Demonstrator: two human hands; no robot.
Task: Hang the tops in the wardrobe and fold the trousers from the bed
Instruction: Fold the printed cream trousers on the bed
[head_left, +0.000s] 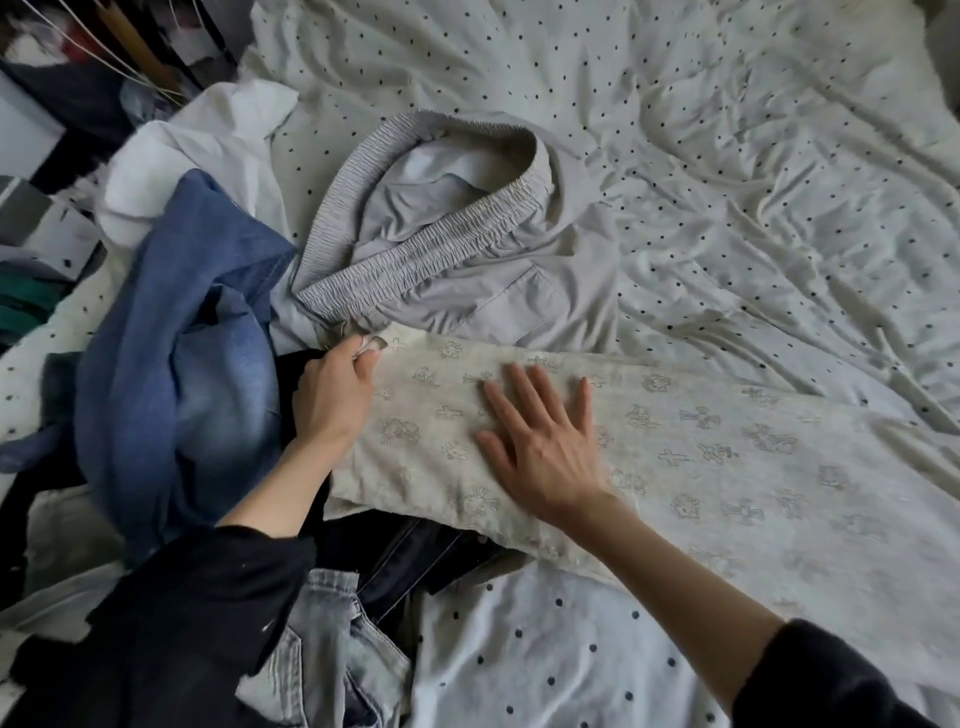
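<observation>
The patterned trousers (649, 441) are laid across the bed (727, 156), below the grey trousers (441, 249). Their corner is pinched by the left hand (337, 395); the right hand (540, 441) is pressed flat, fingers spread. Creases could be folded in if the cloth slips.

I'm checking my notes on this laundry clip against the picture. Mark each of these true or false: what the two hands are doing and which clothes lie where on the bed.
1. The right hand lies flat on the patterned trousers. True.
2. The left hand hangs idle. False: it pinches the trousers' upper-left corner.
3. The grey elastic-waist trousers lie beyond the patterned pair. True.
4. The blue denim garment lies right of both hands. False: it is on the left.
</observation>
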